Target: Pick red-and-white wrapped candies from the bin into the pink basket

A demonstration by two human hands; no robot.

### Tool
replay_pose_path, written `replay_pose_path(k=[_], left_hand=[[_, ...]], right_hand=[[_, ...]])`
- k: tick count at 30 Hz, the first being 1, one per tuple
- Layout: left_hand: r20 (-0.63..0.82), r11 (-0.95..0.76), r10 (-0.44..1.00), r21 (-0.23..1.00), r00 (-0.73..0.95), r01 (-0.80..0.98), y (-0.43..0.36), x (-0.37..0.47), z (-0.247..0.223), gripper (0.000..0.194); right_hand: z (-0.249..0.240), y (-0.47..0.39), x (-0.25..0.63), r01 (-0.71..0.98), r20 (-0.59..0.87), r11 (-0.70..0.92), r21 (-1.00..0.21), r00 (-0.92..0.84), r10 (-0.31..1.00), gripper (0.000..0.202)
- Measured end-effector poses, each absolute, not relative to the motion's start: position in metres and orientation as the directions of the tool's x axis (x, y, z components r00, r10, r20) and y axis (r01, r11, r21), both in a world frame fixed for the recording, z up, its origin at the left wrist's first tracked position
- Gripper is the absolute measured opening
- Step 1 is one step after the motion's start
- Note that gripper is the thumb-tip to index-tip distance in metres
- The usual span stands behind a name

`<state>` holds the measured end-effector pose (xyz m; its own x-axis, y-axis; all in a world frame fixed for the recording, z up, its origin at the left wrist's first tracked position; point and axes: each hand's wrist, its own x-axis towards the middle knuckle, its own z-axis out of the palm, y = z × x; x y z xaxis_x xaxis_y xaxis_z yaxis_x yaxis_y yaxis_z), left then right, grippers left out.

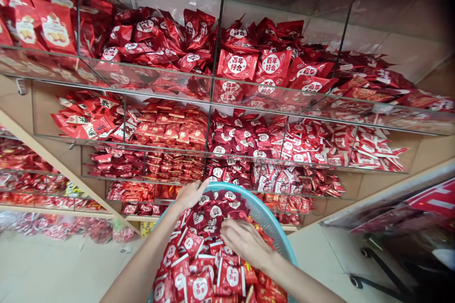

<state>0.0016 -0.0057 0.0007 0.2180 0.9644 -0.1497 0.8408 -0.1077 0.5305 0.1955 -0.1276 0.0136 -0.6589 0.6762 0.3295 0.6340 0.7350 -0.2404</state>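
Observation:
A teal basket [284, 234] full of small packets is at the lower middle. My left hand [192, 196] rests on its far left rim, fingers bent over the edge. Inside the basket my right hand [243, 241] is closed over the packets, its fingertips bent down among them; whatever it grips is hidden. Dark red packets [215, 210] lie at the far side of the basket, between the two hands. Brighter red and white packets [201, 286] fill the near part, and orange-red ones lie along the right side.
Beyond the basket stand tiered shelves [209, 90] with clear dividers, loaded with red packets. Lower shelves [31, 170] with more packets are at the left. Bags [46, 227] sit near the floor at the left. Black legs with casters [377, 272] stand at the lower right.

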Motion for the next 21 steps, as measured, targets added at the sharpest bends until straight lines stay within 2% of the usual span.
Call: replay_pose_path(k=[4, 8, 15, 21], left_hand=[[-0.140, -0.122, 0.963, 0.537, 0.231, 0.835, -0.006, 0.001, 0.001, 0.065], [-0.145, -0.116, 0.963, 0.536, 0.226, 0.836, -0.006, 0.001, 0.002, 0.064], [-0.153, -0.116, 0.962, 0.527, 0.228, 0.842, -0.005, 0.001, 0.001, 0.064], [-0.139, -0.126, 0.963, 0.527, 0.231, 0.841, -0.005, 0.001, -0.001, 0.064]], right_hand=[[-0.008, -0.127, 0.194, 0.646, 0.376, 0.759, -0.078, -0.686, 0.623, 0.018], [-0.019, -0.126, 0.194, 0.658, 0.373, 0.753, 0.008, -0.700, 0.609, 0.017], [-0.022, -0.131, 0.189, 0.674, 0.270, 0.736, 0.061, -0.721, 0.638, 0.010], [-0.029, -0.134, 0.174, 0.719, 0.239, 0.691, 0.074, -0.686, 0.687, 0.005]])
